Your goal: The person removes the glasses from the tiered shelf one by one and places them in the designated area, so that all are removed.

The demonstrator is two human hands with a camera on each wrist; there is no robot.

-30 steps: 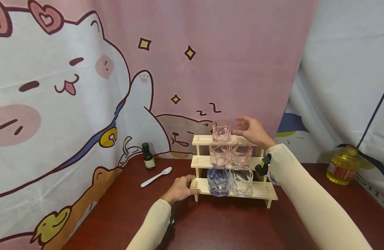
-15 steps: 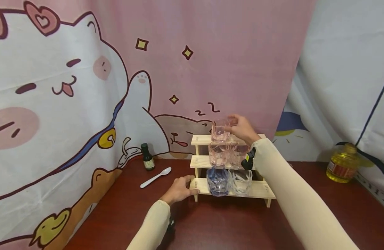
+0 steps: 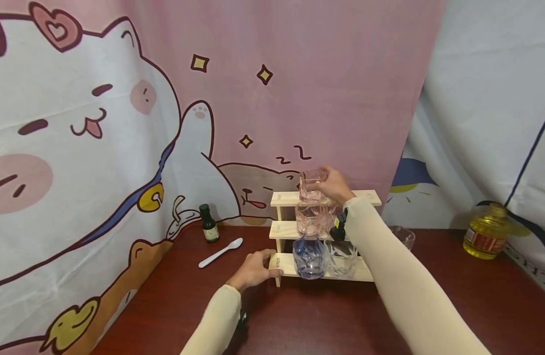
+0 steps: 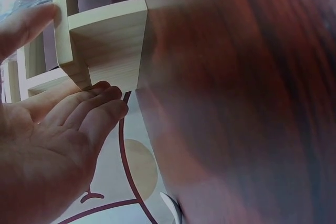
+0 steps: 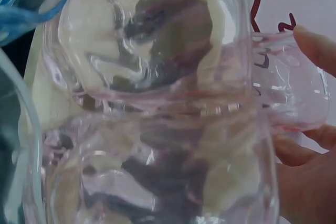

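Observation:
On the top shelf of a three-step wooden rack (image 3: 281, 199) sits a pink glass (image 3: 306, 187). My right hand (image 3: 335, 186) grips it from the right; in the right wrist view the thumb and fingers lie on opposite sides of the glass (image 5: 289, 90). My left hand (image 4: 58, 145) holds the left end of the bottom shelf (image 4: 107, 30), thumb at one edge and fingers at the other. Two more pink glasses (image 3: 309, 220) occupy the middle shelf, one partly behind my right wrist. Below them stand a blue glass (image 3: 309, 259) and a clear glass (image 3: 342, 260).
Left of the rack are a white spoon (image 3: 221, 253) and a small dark bottle (image 3: 209, 224). Another clear glass (image 3: 404, 236) is on the table behind my right sleeve. A yellow oil bottle (image 3: 486, 235) stands at the far right. A printed curtain (image 3: 343, 98) hangs behind.
My right hand has moved left from beside the top pink glass and closed round it. The left hand stays at the shelf end. The clear glass behind the right sleeve has come into view.

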